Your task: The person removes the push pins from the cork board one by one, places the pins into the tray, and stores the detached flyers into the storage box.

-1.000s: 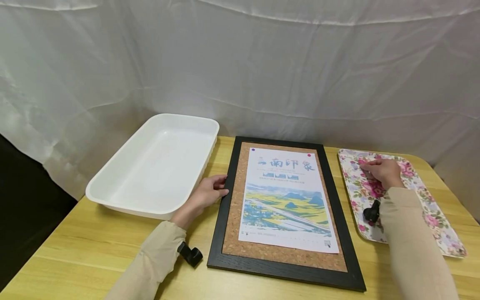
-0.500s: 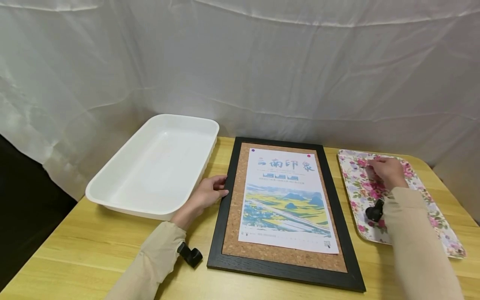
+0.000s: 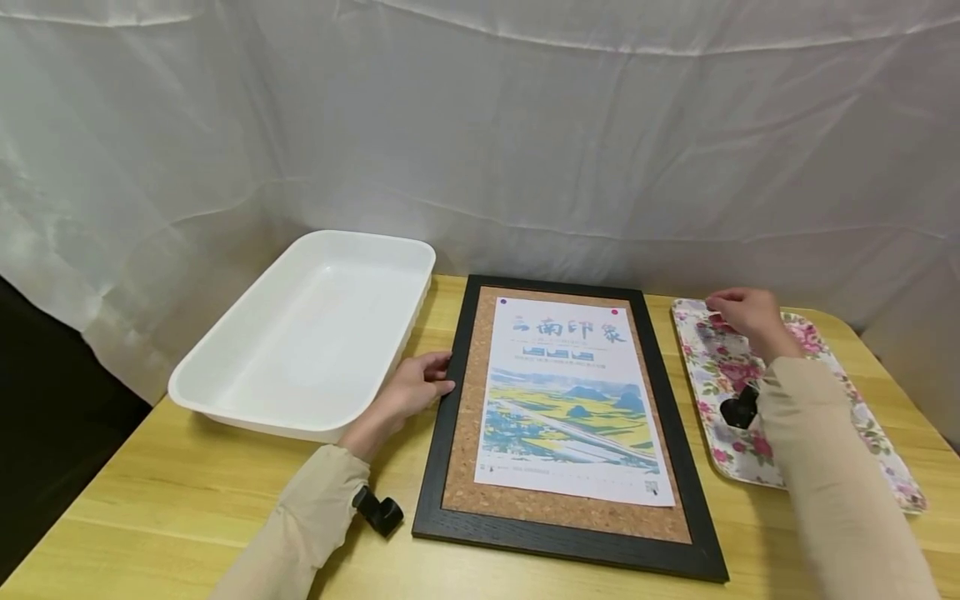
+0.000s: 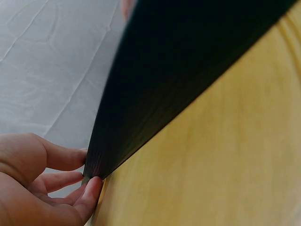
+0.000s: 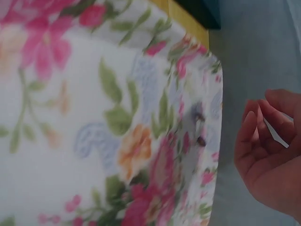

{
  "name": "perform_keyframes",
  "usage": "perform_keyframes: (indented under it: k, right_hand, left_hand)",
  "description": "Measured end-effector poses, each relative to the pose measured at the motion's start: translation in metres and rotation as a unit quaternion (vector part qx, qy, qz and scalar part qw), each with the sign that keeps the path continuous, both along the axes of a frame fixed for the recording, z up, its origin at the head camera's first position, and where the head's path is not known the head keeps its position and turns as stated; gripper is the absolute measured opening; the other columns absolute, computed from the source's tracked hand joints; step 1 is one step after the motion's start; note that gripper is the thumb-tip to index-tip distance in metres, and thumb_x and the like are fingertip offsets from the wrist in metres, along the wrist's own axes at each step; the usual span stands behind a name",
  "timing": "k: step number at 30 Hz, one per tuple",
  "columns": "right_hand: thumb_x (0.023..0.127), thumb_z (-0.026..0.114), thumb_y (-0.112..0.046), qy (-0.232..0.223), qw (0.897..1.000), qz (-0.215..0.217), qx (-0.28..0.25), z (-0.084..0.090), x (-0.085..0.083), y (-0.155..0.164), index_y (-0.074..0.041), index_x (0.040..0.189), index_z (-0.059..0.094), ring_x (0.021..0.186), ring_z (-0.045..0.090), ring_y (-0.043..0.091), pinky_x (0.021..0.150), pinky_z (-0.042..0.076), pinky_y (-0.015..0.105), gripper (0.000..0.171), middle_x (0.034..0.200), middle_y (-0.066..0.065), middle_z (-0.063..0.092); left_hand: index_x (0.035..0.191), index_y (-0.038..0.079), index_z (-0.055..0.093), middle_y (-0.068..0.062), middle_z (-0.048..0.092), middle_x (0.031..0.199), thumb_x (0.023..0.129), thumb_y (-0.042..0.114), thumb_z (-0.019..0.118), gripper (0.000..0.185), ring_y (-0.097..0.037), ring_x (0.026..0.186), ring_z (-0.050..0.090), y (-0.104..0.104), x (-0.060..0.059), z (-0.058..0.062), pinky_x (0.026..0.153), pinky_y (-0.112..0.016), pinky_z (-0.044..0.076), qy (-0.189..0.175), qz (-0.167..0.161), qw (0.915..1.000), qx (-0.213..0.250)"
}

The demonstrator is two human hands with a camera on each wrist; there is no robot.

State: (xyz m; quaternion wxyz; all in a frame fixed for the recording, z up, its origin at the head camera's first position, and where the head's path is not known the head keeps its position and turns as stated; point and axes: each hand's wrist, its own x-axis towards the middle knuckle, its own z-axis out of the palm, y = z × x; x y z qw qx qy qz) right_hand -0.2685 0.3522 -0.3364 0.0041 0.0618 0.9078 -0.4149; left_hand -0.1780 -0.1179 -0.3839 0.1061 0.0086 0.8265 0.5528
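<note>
My left hand (image 3: 412, 386) holds the left edge of a black-framed corkboard (image 3: 570, 521). In the left wrist view, thumb and fingertips bear on the dark edge (image 4: 141, 108). A landscape poster (image 3: 577, 425) lies on the cork, with a purple pushpin (image 3: 503, 302) and a red pushpin (image 3: 615, 312) at its top corners. My right hand (image 3: 752, 321) is above the far end of a floral tray (image 3: 761, 457). Its thumb and finger tips meet; whether something sits between them is hidden. Small dark items (image 5: 200, 139), blurred, lie near the tray's edge in the right wrist view.
A deep white plastic tub (image 3: 300, 333) stands left of the board, close to my left forearm. All of it sits on a wooden table (image 3: 187, 492). A pale curtain (image 3: 480, 150) hangs behind, along the table's far edge.
My right hand has risen from the floral tray and moved toward its far left corner. My left hand stays at the board's edge, and the board and poster have not shifted.
</note>
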Motion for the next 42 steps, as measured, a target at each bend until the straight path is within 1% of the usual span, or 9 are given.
perform_keyframes:
  k: [4, 9, 14, 18, 23, 26, 27, 33, 42]
  right_hand:
    - [0.102, 0.046, -0.033, -0.010, 0.999, 0.030, 0.009, 0.007, -0.003, -0.009, 0.014, 0.132, 0.047, 0.091, 0.061, 0.018, 0.078, 0.052, 0.032, 0.056, 0.126, 0.033, 0.049]
    - [0.102, 0.046, -0.035, -0.005, 0.998, 0.050, 0.022, 0.015, -0.006, -0.021, 0.012, 0.132, 0.049, 0.107, 0.054, 0.038, 0.079, 0.051, 0.032, 0.056, 0.128, 0.032, 0.049]
    - [0.101, 0.049, -0.031, 0.001, 0.997, 0.074, 0.017, 0.013, -0.008, -0.032, 0.012, 0.130, 0.050, 0.106, 0.056, 0.037, 0.078, 0.051, 0.029, 0.051, 0.125, 0.033, 0.051]
    - [0.102, 0.049, -0.027, -0.011, 0.996, 0.090, 0.006, 0.009, -0.012, -0.043, 0.013, 0.131, 0.048, 0.109, 0.055, 0.040, 0.088, 0.049, 0.040, 0.049, 0.126, 0.034, 0.050]
    - [0.100, 0.053, -0.031, -0.014, 0.997, 0.081, -0.009, -0.005, -0.027, -0.050, 0.010, 0.130, 0.051, 0.110, 0.053, 0.042, 0.088, 0.049, 0.042, 0.051, 0.126, 0.031, 0.051]
    - [0.099, 0.055, -0.031, -0.004, 0.997, 0.081, -0.011, -0.007, -0.028, -0.057, 0.010, 0.127, 0.054, 0.106, 0.054, 0.039, 0.083, 0.050, 0.039, 0.050, 0.122, 0.028, 0.053]
    - [0.099, 0.056, -0.026, -0.011, 0.997, 0.073, -0.013, 0.000, -0.022, -0.066, 0.010, 0.127, 0.054, 0.107, 0.054, 0.037, 0.086, 0.049, 0.043, 0.045, 0.122, 0.027, 0.054]
    - [0.095, 0.063, -0.027, -0.010, 0.999, 0.034, -0.032, -0.009, -0.028, -0.077, 0.005, 0.120, 0.061, 0.093, 0.057, 0.028, 0.080, 0.051, 0.039, 0.040, 0.112, 0.018, 0.058]
    - [0.101, 0.052, -0.018, -0.035, 0.998, 0.023, -0.040, -0.015, -0.025, -0.090, 0.009, 0.126, 0.055, 0.102, 0.055, 0.032, 0.085, 0.050, 0.030, 0.037, 0.122, 0.025, 0.053]
  left_hand:
    - [0.143, 0.000, 0.045, -0.017, 0.056, 0.130, 0.093, -0.001, 0.061, 0.053, -0.029, 0.113, 0.053, 0.000, 0.001, 0.000, 0.083, -0.034, 0.047, -0.002, 0.000, 1.0000, 0.001]
    - [0.143, 0.000, 0.045, -0.016, 0.056, 0.129, 0.093, -0.001, 0.061, 0.053, -0.029, 0.114, 0.053, 0.000, 0.000, 0.001, 0.083, -0.034, 0.047, -0.002, 0.006, 1.0000, 0.002]
    - [0.143, -0.001, 0.045, -0.017, 0.056, 0.129, 0.093, -0.002, 0.060, 0.052, -0.029, 0.113, 0.053, -0.001, 0.000, 0.000, 0.082, -0.034, 0.047, 0.000, 0.002, 1.0000, 0.004]
    - [0.143, -0.001, 0.045, -0.017, 0.056, 0.128, 0.093, -0.002, 0.060, 0.052, -0.029, 0.113, 0.053, -0.001, 0.000, -0.001, 0.081, -0.033, 0.047, 0.000, 0.002, 1.0000, 0.004]
    - [0.143, -0.001, 0.045, -0.017, 0.056, 0.128, 0.093, -0.002, 0.060, 0.052, -0.028, 0.112, 0.053, -0.001, 0.001, -0.001, 0.081, -0.033, 0.047, -0.001, 0.005, 1.0000, 0.005]
    - [0.143, -0.001, 0.044, -0.017, 0.056, 0.129, 0.093, -0.002, 0.060, 0.052, -0.029, 0.113, 0.053, -0.001, 0.001, 0.000, 0.082, -0.033, 0.047, -0.002, 0.003, 1.0000, 0.007]
    - [0.143, -0.001, 0.044, -0.017, 0.056, 0.129, 0.093, -0.002, 0.060, 0.052, -0.029, 0.113, 0.053, -0.001, 0.001, 0.001, 0.082, -0.033, 0.047, -0.003, 0.003, 1.0000, 0.008]
    - [0.143, -0.001, 0.044, -0.017, 0.055, 0.131, 0.093, -0.003, 0.060, 0.053, -0.029, 0.114, 0.052, -0.001, 0.000, 0.002, 0.084, -0.035, 0.047, -0.003, 0.003, 0.9999, 0.011]
    - [0.142, -0.003, 0.044, -0.018, 0.056, 0.130, 0.092, -0.005, 0.059, 0.052, -0.029, 0.113, 0.053, 0.001, 0.001, 0.002, 0.085, -0.035, 0.047, -0.003, 0.004, 0.9999, 0.015]
